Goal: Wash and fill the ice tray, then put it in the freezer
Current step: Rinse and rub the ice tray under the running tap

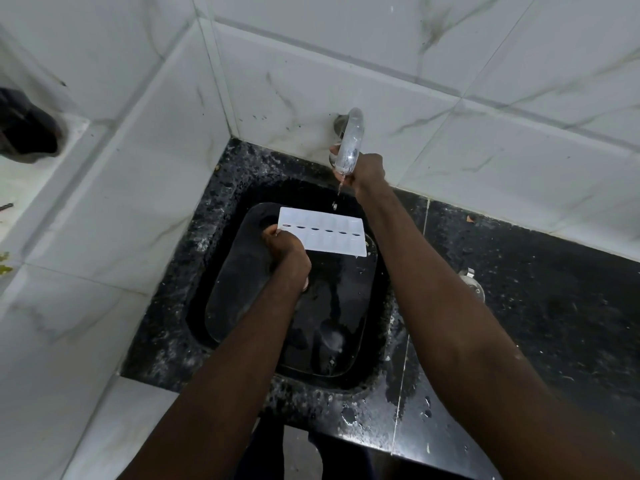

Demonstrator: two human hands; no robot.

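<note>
The white ice tray [323, 236] is gripped at its left end by the left hand [284, 248], fingers closed around the edge. It is held in the air above the black sink [242, 306], just below the tap [350, 140]. The right hand [367, 171] is wrapped around the tap's spout, and a thin stream of water [340, 188] is seen falling short of the tray's far edge. The sink is set into a wet, speckled black counter [519, 306], bounded by white marbled wall tiles [138, 168] in a corner. The tray's long axis is laid left to right, roughly level, its right end pointed toward the counter
</note>
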